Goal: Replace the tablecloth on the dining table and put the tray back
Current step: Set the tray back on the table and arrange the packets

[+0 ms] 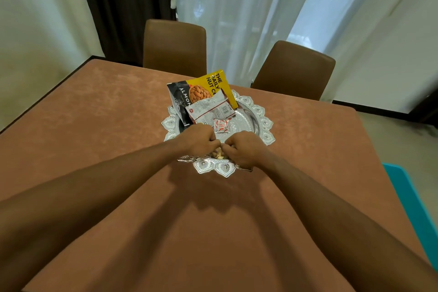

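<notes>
A: Cloth changed?
B: It looks so: the cloth lies smooth all round the tray.
A: Hands?
B: Left hand and right hand are at the tray's near rim. Each grip is curled tight, on what I cannot tell. Packets lie on its far half. Only letting go seems left.
</notes>
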Demonstrator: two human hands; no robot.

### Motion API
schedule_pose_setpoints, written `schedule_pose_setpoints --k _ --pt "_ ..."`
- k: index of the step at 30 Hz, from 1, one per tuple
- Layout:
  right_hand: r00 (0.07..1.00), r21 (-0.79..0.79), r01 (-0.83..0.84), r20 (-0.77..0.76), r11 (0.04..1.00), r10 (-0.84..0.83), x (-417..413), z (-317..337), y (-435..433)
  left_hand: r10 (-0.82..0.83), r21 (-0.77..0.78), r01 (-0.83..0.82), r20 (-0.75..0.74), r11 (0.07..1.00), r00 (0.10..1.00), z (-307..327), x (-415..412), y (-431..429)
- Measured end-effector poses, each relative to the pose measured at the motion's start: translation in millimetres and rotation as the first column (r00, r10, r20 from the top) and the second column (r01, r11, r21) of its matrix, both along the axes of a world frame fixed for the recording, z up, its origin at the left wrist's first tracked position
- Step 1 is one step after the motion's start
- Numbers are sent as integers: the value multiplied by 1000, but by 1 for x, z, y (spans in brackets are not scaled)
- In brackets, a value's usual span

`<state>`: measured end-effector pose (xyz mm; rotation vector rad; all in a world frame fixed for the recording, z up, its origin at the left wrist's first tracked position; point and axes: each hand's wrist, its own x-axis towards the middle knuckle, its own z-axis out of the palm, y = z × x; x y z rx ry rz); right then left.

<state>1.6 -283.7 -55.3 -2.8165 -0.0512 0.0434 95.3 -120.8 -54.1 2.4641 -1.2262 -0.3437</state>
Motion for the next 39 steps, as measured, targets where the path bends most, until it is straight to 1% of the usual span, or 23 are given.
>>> schedule_pose_setpoints --k 4,6,7,8,9,10,11,12,13,14,16,17,18,20,22,24,26,28,30,33,35,39 --pt "999 44 18 -34 999 -16 14 0 -2 159 -138 -186 -185 973 970 7 2 -3" --pt "998 57 23 -54 998 -20 20 1 -1 206 -208 -285 -335 936 919 14 1 0" --pt "998 63 37 -60 997 -33 23 2 -2 215 -238 -345 -441 908 871 18 0 1" --pt "997 75 58 -59 995 -54 25 3 -2 229 -250 -432 -570 866 789 22 -1 1" --pt "995 94 88 -46 992 -84 28 3 -2 238 -235 -541 -708 808 664 25 -1 2" --pt "992 113 127 -27 986 -124 29 5 -3 221 -193 -649 -837 736 500 28 1 2" --pt "984 147 179 -12 973 -179 31 6 -4 172 -134 -738 -930 662 324 31 3 2" --pt "970 202 238 4 950 -243 33 9 -5 119 -77 -799 -976 597 183 33 6 3" --pt "949 276 298 14 914 -314 36 11 -5 77 -33 -837 -993 546 89 35 8 3" --pt "921 363 358 13 860 -388 39 14 -5 44 4 -860 -999 510 22 35 8 4" --pt "860 550 426 2 719 -511 44 21 -2 -7 53 -882 -998 469 -64 34 4 1" --pt "840 615 423 9 666 -542 47 25 1 -26 70 -886 -995 458 -92 34 0 -1" --pt "832 655 405 26 638 -555 48 30 6 -39 90 -887 -992 452 -120 33 -5 -3" --pt "845 691 334 81 641 -528 51 40 20 -84 119 -897 -982 426 -170 32 -13 -9" --pt "873 669 257 149 697 -464 52 50 34 -160 142 -905 -962 401 -222 32 -21 -14" --pt "885 560 219 230 799 -404 52 56 45 -258 127 -901 -933 414 -251 34 -30 -19" --pt "902 469 178 274 865 -335 52 52 52 -313 99 -899 -917 427 -249 36 -39 -21" --pt "914 365 153 301 918 -272 50 45 60 -371 89 -909 -893 407 -254 38 -43 -20" --pt "916 249 134 337 959 -216 47 41 63 -427 123 -928 -861 352 -276 37 -44 -20" --pt "910 126 103 389 987 -145 43 40 64 -444 136 -956 -863 260 -244 32 -39 -19" --pt "897 97 71 429 993 -106 41 39 63 -438 139 -961 -868 238 -234 30 -35 -19" --pt "848 138 35 520 990 -102 39 35 65 -427 138 -971 -879 197 -211 29 -27 -16"
